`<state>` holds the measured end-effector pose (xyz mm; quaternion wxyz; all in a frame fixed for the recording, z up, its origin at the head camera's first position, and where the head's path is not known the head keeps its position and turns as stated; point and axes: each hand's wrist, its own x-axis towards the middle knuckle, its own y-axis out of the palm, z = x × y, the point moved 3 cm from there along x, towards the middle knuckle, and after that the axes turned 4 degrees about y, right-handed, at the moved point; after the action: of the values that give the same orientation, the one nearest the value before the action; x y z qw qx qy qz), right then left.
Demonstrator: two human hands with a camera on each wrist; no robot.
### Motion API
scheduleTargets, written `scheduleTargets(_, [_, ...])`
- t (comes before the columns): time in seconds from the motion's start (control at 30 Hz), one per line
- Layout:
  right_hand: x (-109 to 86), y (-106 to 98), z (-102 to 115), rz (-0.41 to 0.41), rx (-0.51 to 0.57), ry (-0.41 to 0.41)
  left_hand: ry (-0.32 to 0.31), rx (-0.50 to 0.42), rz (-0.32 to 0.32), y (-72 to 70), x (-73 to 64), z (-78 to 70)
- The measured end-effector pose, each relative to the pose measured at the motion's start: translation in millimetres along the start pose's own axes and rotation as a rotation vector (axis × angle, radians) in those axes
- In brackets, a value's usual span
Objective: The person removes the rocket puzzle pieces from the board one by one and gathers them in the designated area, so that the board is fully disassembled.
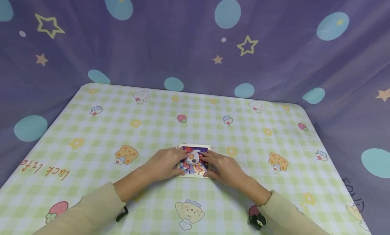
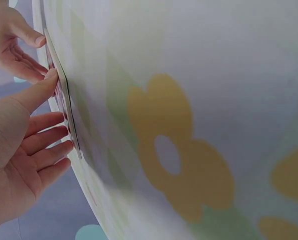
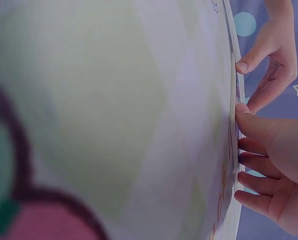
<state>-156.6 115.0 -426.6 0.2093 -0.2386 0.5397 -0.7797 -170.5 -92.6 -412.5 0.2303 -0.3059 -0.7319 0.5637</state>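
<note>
Left of the puzzle [image 1: 194,160], cloth [image 1: 158,126] reads "luck life".

The table [image 1: 158,128] wears a green-and-white checked cover [image 1: 102,131], printed with yellow flowers [image 1: 76,143], strawberries [image 1: 182,119], cupcakes [image 1: 227,120] and small cartoon figures [image 1: 190,214]; orange-red lettering [image 1: 44,170] near its left edge reads "luck life", upside down; the far corners are rounded; directly on the cover, about midway between the left and right sides, lies a small, colourful picture puzzle [image 1: 194,162] in a pale frame.
</note>
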Motion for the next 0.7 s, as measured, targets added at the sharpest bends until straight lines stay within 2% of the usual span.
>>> scheduleTargets(0.37, [0.4, -1.7, -1.0, 0.005, 0.018, -0.009, 0.048, -0.033, -0.003, 0.9, 3.7, -6.3])
scheduleTargets(0.7, [-0.6, 0.9, -4.5, 0.023, 0.024, -0.031, 0.092, -0.073, 0.02, 8.7, 8.2, -9.9])
